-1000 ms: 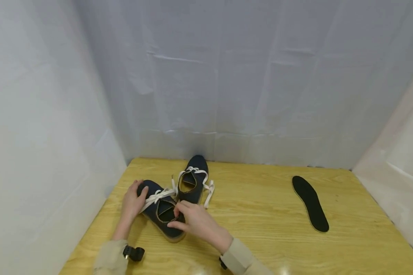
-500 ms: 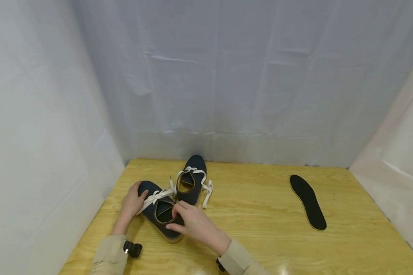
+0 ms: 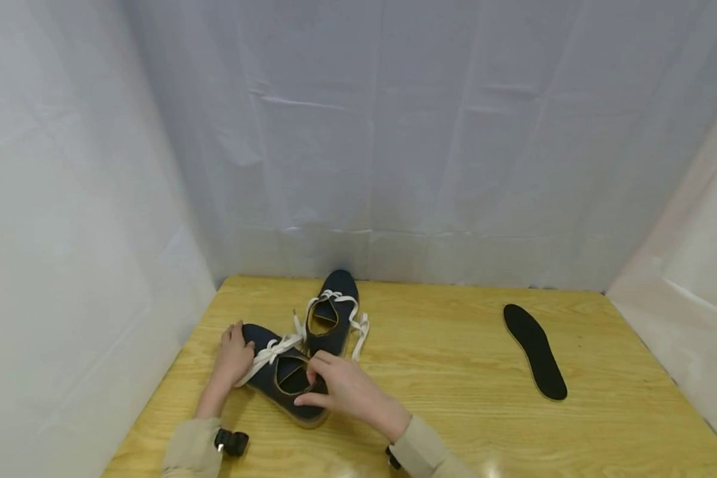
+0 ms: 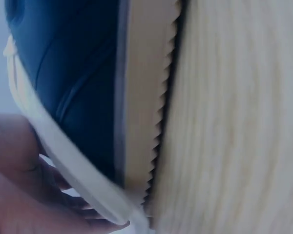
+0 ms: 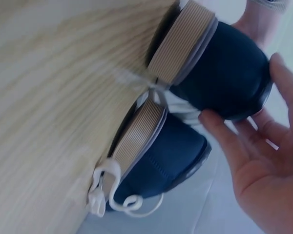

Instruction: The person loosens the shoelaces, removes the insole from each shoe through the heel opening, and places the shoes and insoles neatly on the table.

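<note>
A navy shoe [image 3: 269,385] with white laces [image 3: 273,349] and a tan sole lies at an angle on the table's left side. My left hand [image 3: 232,357] grips its toe; in the left wrist view, a lace runs past the fingers of that hand [image 4: 19,180]. At the heel, my right hand [image 3: 352,393] holds the collar, with curled fingers at the opening and the thumb on the near side. The right wrist view has the right hand [image 5: 268,170] around the heel [image 5: 229,73]. A matching shoe [image 3: 342,284] stands behind, close to the held one.
A black insole [image 3: 536,352] lies apart on the right side of the wooden table [image 3: 442,358]. Loose laces [image 3: 362,335] trail from the rear shoe. Pale sheeting [image 3: 370,146] closes off the back and both sides.
Within the last half second, the held shoe has shifted slightly to the right and nearer, and both hands have moved with it. The rear shoe and the insole stay put.
</note>
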Available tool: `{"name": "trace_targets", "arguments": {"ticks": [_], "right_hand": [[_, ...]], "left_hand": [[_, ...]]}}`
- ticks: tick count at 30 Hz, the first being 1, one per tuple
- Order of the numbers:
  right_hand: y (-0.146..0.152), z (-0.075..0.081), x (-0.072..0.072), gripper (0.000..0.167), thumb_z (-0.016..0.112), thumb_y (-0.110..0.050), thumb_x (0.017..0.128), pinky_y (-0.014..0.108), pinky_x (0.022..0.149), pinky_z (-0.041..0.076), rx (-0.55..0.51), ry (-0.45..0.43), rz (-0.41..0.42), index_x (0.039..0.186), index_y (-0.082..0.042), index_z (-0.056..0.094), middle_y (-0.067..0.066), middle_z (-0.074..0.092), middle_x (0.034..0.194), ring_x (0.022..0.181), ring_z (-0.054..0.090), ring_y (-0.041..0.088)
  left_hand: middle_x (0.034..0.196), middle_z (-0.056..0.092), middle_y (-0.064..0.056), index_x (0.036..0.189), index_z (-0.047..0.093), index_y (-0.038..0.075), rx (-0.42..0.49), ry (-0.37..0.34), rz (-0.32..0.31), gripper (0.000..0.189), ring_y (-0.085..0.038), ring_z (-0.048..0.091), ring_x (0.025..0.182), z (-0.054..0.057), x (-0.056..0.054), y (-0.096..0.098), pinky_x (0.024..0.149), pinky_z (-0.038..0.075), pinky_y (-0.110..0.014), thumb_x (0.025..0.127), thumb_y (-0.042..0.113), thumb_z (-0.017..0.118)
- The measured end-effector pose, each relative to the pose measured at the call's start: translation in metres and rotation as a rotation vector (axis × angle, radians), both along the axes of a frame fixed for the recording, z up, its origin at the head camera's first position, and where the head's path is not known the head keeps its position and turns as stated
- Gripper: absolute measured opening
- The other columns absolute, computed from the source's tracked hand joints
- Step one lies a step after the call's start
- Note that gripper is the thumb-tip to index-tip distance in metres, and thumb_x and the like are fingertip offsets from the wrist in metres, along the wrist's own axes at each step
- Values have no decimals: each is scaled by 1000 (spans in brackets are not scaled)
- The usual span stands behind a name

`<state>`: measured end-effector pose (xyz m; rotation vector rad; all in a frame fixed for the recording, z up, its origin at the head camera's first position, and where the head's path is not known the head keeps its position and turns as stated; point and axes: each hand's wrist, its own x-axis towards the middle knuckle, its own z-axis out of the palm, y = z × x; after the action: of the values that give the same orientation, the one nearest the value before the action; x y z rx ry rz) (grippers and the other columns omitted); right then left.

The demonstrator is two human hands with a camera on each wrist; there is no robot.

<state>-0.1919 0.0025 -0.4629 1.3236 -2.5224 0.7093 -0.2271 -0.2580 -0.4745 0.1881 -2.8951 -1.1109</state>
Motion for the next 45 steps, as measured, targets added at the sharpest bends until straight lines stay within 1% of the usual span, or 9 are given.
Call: {"name": "trace_targets", "arguments": {"ticks": [8,11,14,16,20,24,28,37,45], "right_hand": [[26,6,-3,33,79,-42,88,10,63,30,-25,-100,121,95,-15,60,-8,55,91,66,44,6],[34,6,-2,30,78,-40,89,11,70,39,-44,-147,119,95,-16,62,-5,59,102,78,55,8],[38,5,3,32,76,-40,91,16,83,49,-54,-192,88,105,-15,64,0,60,122,98,62,11],[37,4,7,39,74,-42,92,23,91,53,-48,-200,50,118,-15,63,3,57,133,109,63,13],[31,2,17,62,71,-46,94,31,94,55,-10,-184,-42,142,-11,53,7,54,141,115,64,19],[24,0,26,76,70,-49,94,36,95,56,41,-189,-117,152,-8,43,11,54,144,119,64,26],[22,0,30,79,70,-49,94,37,94,56,63,-203,-146,153,-6,42,12,55,144,120,64,28],[30,5,28,72,70,-47,95,38,95,55,99,-284,-140,152,-11,44,11,54,145,120,64,25],[49,3,26,74,71,-43,93,43,102,52,121,-258,-95,153,-11,42,11,53,146,125,60,28]], "left_hand": [[147,33,-44,147,37,-16,-61,33,-65,53,-59,33,137,3,7,1,113,30,-65,102,11,44],[145,38,-43,145,41,-15,-76,48,-68,50,-57,37,136,2,12,2,112,32,-64,103,12,46],[144,41,-42,144,43,-15,-79,57,-50,50,-57,39,135,2,18,3,110,34,-65,105,16,49],[143,41,-42,145,43,-14,-86,54,-37,53,-57,40,134,3,21,3,109,35,-65,106,21,51],[145,40,-42,147,41,-13,-100,40,-37,59,-57,39,134,3,25,2,108,35,-66,106,28,53],[146,38,-42,147,39,-14,-104,33,-48,62,-57,39,134,4,27,2,109,35,-66,106,31,53],[147,37,-42,148,37,-14,-101,27,-47,64,-57,38,134,2,29,2,109,34,-66,107,32,52],[141,42,-42,145,42,-15,-116,46,-46,62,-57,42,131,6,40,6,107,37,-65,105,30,57],[142,49,-36,140,53,-9,-88,63,-18,59,-54,45,131,3,51,7,107,38,-63,100,33,65]]}}
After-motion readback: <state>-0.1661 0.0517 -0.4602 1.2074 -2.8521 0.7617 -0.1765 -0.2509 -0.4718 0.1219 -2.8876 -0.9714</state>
